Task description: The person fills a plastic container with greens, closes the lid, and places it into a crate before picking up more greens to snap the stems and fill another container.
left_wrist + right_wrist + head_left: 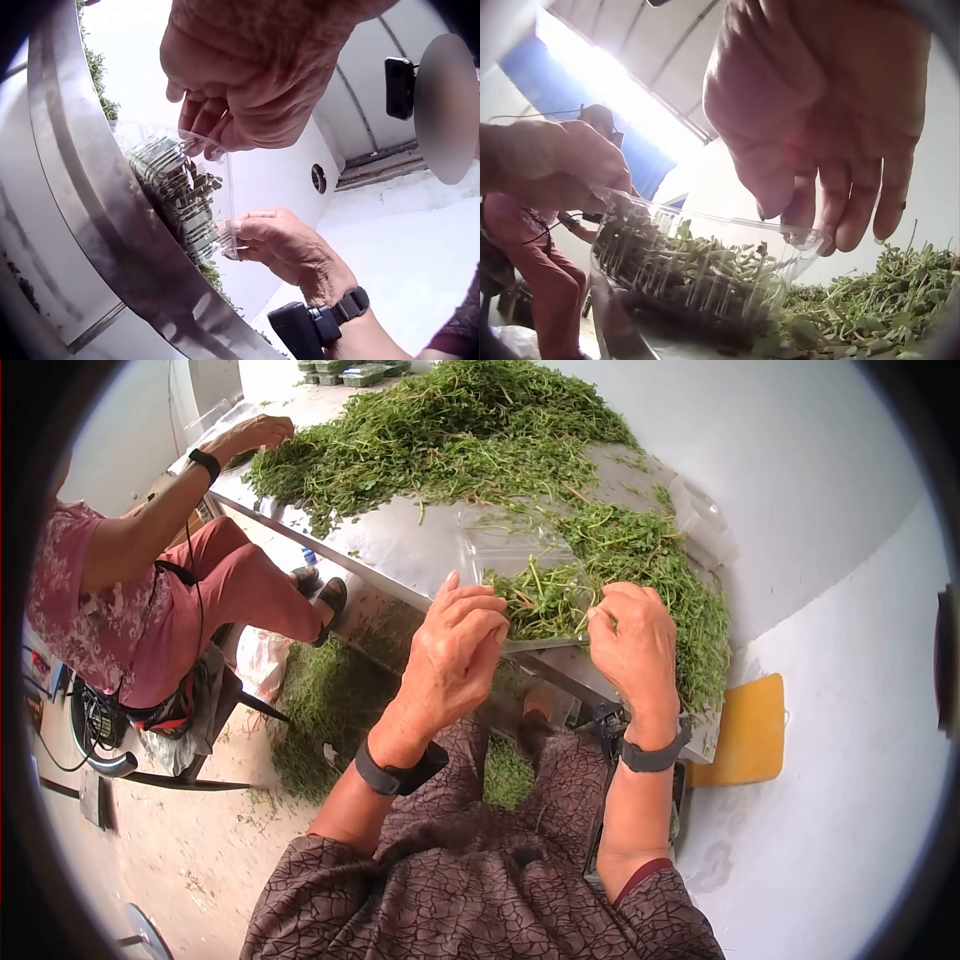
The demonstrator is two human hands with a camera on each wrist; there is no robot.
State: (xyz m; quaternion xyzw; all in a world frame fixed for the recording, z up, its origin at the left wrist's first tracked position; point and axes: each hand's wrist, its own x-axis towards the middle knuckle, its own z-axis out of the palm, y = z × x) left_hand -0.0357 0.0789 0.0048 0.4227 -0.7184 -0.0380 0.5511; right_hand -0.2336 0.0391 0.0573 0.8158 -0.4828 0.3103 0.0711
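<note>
A clear plastic clamshell box (548, 644) filled with leafy green sprigs (543, 598) sits at the table's front edge, its transparent lid (515, 540) tipped back behind it. My left hand (455, 645) pinches the rim at the box's left front corner. At the opposite corner, my right hand (638, 640) grips the rim between thumb and fingers. From the right wrist view, stems and leaves press against the ribbed wall of the box (697, 277), and the fingers of my right hand (825, 120) hang over its corner.
A large heap of greens (450, 440) covers the table (400, 550), trailing down its right side. Stacked filled boxes (350, 372) stand at the back. Another person (130, 590) sits at left, one hand by the heap. More greens (320, 720) lie beneath the table; a yellow board (745, 730) is at right.
</note>
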